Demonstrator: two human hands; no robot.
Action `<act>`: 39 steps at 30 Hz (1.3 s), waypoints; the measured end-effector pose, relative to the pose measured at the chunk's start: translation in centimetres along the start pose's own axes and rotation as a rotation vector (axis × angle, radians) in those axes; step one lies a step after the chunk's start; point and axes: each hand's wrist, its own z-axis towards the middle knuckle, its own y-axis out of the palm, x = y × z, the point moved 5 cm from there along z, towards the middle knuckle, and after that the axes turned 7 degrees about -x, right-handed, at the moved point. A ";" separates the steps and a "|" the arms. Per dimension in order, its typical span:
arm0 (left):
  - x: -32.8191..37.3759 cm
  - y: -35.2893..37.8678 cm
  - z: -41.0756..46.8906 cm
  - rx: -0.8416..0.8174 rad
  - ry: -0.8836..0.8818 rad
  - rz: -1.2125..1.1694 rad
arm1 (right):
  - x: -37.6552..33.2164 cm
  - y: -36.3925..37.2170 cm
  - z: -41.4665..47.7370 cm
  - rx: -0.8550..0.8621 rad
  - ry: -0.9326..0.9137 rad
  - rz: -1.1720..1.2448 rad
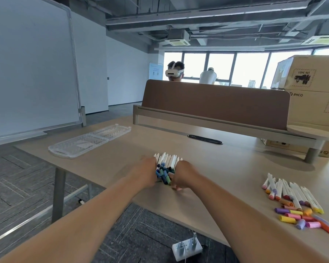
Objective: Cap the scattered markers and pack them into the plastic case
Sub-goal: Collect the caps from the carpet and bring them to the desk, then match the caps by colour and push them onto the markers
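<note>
A bundle of white markers with blue and green caps (166,166) lies on the table, squeezed between my two hands. My left hand (147,172) presses against its left side and my right hand (180,175) against its right side, fingers curled round the bundle. A second heap of markers and loose caps in pink, yellow, orange and purple (296,202) lies at the right. The clear plastic case (87,142) lies open and flat at the table's far left.
A brown desk divider (215,103) runs along the back of the table (207,160), with cardboard boxes (311,88) at the right. A person with a headset sits behind it. A whiteboard (30,69) stands at left. A power strip (186,250) lies on the floor.
</note>
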 end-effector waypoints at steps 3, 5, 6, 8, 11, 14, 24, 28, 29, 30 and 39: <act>0.8 -0.9 -0.9 0.033 0.009 -0.031 | 0.4 0.0 -1.0 0.025 -0.050 -0.010; 2.1 -1.7 -2.1 0.051 0.014 -0.063 | 0.7 -0.5 -2.2 0.105 -0.071 0.004; 2.8 -2.0 -2.5 0.057 0.015 -0.092 | 1.0 -0.9 -3.0 0.144 -0.073 0.039; 4.4 -2.6 -3.2 0.069 0.007 -0.174 | 1.8 -2.0 -4.9 0.218 -0.079 0.145; 7.4 -3.0 -3.9 0.106 0.041 -0.339 | 4.4 -3.6 -7.7 0.314 -0.068 0.301; 11.8 -2.7 -4.5 0.094 0.104 -0.435 | 8.2 -5.0 -10.5 0.373 -0.043 0.344; 25.9 1.0 -5.4 -0.076 0.294 -0.603 | 23.1 -5.0 -16.0 0.409 0.191 0.416; 30.7 2.2 -4.6 -0.116 0.363 -0.571 | 29.4 -5.0 -17.1 0.447 0.269 0.506; 31.7 2.5 -4.3 -0.125 0.380 -0.567 | 30.7 -5.0 -17.3 0.452 0.282 0.521; 32.7 2.9 -4.0 -0.133 0.393 -0.565 | 32.1 -5.0 -17.3 0.452 0.298 0.532; 36.5 6.1 0.8 -0.180 0.417 -0.455 | 39.1 -3.7 -14.0 0.411 0.438 0.482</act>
